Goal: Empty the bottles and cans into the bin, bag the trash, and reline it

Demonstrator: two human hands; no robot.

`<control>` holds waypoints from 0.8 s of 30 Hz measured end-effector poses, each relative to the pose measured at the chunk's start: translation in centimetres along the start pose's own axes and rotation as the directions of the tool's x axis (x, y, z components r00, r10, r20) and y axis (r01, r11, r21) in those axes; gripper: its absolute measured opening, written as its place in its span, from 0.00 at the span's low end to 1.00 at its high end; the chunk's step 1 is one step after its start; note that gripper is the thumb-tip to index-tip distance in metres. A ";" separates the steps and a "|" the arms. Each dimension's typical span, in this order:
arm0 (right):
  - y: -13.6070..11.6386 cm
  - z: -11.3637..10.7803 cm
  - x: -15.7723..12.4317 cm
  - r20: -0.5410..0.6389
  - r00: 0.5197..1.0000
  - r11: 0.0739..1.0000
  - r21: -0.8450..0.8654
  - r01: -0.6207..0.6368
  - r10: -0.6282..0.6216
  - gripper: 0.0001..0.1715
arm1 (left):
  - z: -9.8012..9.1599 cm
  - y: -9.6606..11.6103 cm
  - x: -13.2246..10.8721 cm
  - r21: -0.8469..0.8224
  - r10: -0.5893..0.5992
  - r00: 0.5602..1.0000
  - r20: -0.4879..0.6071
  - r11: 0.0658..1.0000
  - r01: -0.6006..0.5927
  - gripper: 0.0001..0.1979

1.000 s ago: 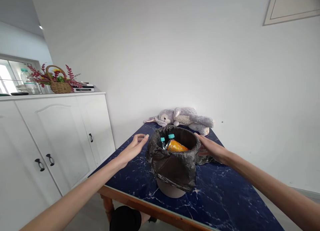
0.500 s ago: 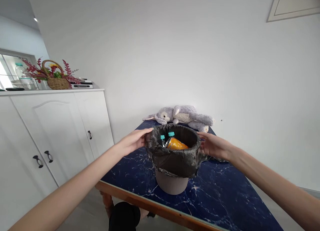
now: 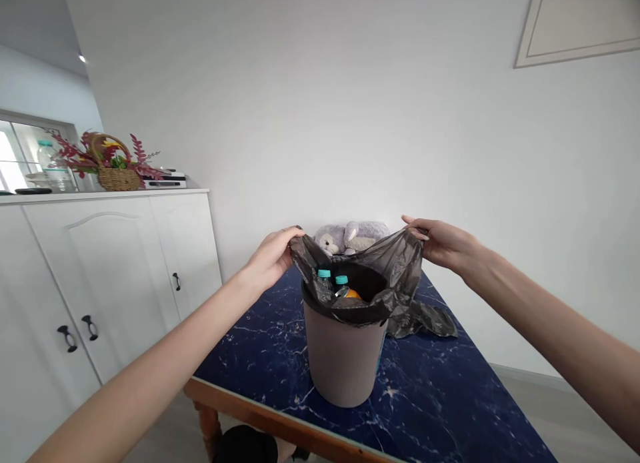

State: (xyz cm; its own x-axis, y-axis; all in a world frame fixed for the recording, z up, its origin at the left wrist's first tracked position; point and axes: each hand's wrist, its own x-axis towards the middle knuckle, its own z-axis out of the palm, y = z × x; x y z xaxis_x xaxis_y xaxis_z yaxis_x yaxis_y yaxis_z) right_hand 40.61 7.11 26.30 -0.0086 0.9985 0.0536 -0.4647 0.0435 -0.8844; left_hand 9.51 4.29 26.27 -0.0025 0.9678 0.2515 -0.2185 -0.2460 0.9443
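While the left hand [image 3: 273, 257] has its fingers clenched on one side of the black bag [image 3: 407, 263], the right hand [image 3: 447, 244] pinches the opposite edge; below and between the fingers stands the grey bin [image 3: 344, 363], two teal-capped bottles [image 3: 324, 274] inside.

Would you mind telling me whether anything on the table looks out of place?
The waste bin seems odd on a table rather than the floor, and crumpled dark plastic lies untidily beside it. I see no spill.

No lettering seems readable.
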 end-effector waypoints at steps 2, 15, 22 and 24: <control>-1.1 0.7 0.3 -0.010 0.999 0.998 0.030 0.047 -0.047 0.15 | 0.1 0.6 0.3 -0.051 0.036 0.998 -0.056 0.998 -0.039 0.05; -3.4 0.5 1.2 -0.070 0.990 0.989 0.077 0.125 -0.120 0.14 | 0.5 2.1 0.9 -0.195 0.202 0.966 -0.162 0.953 -0.232 0.13; -3.0 2.6 1.8 0.012 0.990 0.989 0.037 0.142 -0.142 0.16 | 2.3 2.5 0.8 -0.192 0.192 0.977 -0.091 0.959 -0.206 0.17; -3.3 3.5 1.6 0.025 0.983 0.983 0.029 0.183 -0.184 0.17 | 2.5 3.0 0.7 -0.221 0.202 0.975 -0.093 0.951 -0.218 0.17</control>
State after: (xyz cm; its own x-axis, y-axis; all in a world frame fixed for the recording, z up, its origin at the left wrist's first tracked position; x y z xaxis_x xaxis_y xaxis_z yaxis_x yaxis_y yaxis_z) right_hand 39.05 8.43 30.92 0.0551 0.9725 0.2264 -0.4839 0.2244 -0.8459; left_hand 11.26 4.11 29.86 -0.1376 0.8990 0.4158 -0.4225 -0.4330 0.7963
